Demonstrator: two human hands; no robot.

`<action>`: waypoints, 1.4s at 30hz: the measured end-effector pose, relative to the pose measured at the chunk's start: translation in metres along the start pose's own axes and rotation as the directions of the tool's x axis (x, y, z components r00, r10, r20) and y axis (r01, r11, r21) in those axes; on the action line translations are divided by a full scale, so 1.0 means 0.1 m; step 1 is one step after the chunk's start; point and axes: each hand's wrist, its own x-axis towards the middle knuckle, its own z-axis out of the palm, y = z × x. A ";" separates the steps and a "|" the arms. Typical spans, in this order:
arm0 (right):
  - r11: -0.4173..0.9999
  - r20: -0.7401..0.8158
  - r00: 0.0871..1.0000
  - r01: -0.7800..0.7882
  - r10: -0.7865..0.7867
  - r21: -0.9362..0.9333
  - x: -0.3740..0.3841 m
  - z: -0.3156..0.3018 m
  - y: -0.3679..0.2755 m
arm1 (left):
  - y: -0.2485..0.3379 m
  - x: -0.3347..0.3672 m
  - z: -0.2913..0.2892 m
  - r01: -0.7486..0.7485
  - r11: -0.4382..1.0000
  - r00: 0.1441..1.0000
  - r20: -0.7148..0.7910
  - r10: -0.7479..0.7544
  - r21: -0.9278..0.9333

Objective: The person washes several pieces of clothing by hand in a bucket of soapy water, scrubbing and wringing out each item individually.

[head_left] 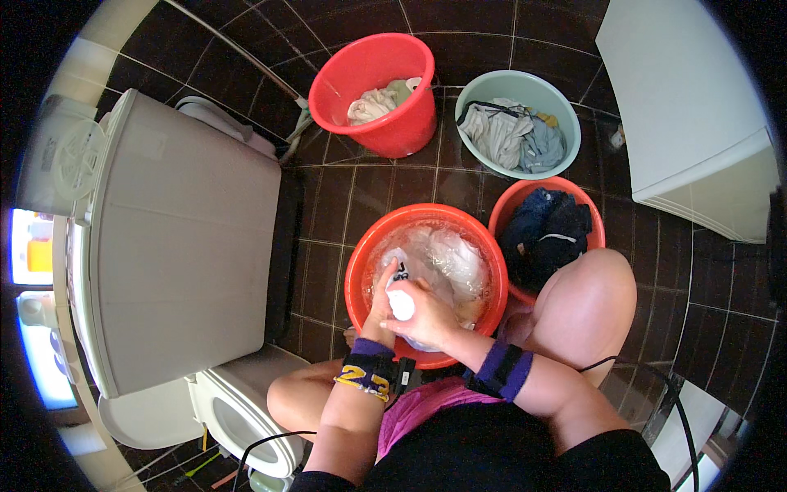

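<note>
Over an orange-red basin [357,271] my two hands meet on a small white cloth with black print [395,257], possibly a sock. Its printed part sticks out above my left hand [380,303], whose fingers are closed around it. My right hand [433,318] presses against the left from the other side, fingers curled. A smooth white lump [402,305] shows between the hands; whether it is bunched cloth or something else, I cannot tell. Below, white laundry [457,261] lies in sudsy water in the basin.
Touching the basin on the right is another red basin [597,221] with dark clothes [545,234]. Behind stand a pale green tub [566,102] and a red bucket [410,123], both holding laundry. A grey-white appliance [180,238] and toilet [217,402] are at left, a white cabinet [689,98] at right.
</note>
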 end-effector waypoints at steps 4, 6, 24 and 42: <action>1.000 -0.080 0.997 0.013 -0.012 0.012 -0.03 0.00 -0.03 | -0.09 -0.10 0.35 -0.131 0.991 0.990 -0.050 0.133 0.031; 0.999 -0.147 0.988 0.048 -0.046 0.015 0.04 0.01 0.00 | -0.12 0.03 0.13 -0.213 0.977 0.968 -0.131 0.215 0.025; 0.977 -0.318 0.924 -0.208 0.213 0.050 0.55 -0.11 0.74 | -0.13 0.07 0.11 -0.345 0.729 0.712 -0.342 0.614 0.591; 0.833 0.124 0.936 -0.226 0.329 -0.504 0.53 0.26 1.27 | -0.02 0.58 -1.04 0.447 -0.249 0.833 -0.299 0.466 0.859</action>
